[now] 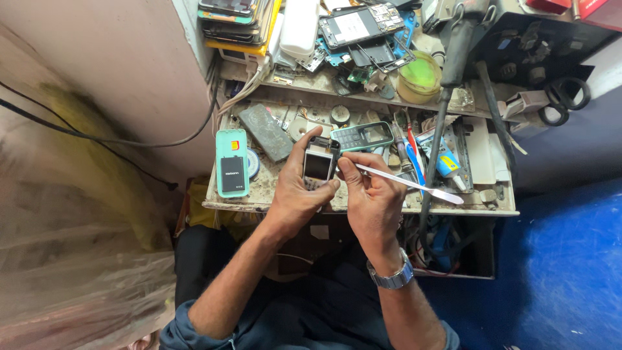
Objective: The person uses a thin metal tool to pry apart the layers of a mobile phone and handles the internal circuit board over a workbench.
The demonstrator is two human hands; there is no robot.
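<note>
My left hand (295,194) grips a small keypad phone (318,166), screen up, above the front edge of a cluttered workbench (272,191). Its thumb rests on the phone's right side and its fingers curl over the top. My right hand (372,194) holds a thin flat metal prying tool (414,185). One end of the tool meets the phone's right edge and the other points right. A metal watch (391,277) sits on my right wrist.
A teal phone back with its battery (232,162) lies at the left of the bench. A teal keypad phone (363,136) lies behind my hands. Opened phones (363,26), a green dish (420,74), glue tube (447,163), scissors (562,100) and a dark cable (447,97) crowd the back.
</note>
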